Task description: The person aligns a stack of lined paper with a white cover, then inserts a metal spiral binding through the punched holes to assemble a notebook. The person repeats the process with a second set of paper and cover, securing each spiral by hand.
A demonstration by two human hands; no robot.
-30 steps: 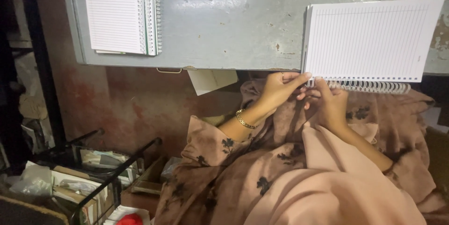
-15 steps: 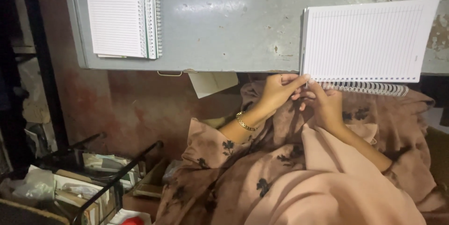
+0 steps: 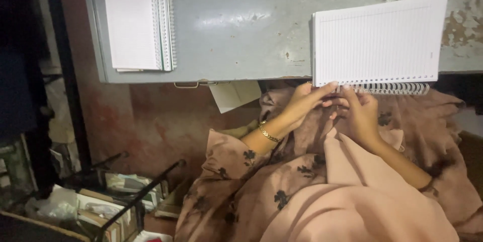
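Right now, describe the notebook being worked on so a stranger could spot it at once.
Start at the worn grey metal desk. At its right front edge lies an open lined notebook, its wire spiral overhanging where the left hand and right hand pinch it. The notebook stack far left lies untouched.

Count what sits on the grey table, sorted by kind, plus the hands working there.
Lined notebook being worked on: 1
Stack of notebooks: 1
Wire spiral binding: 1
Hands: 2, left hand and right hand
Total: 5
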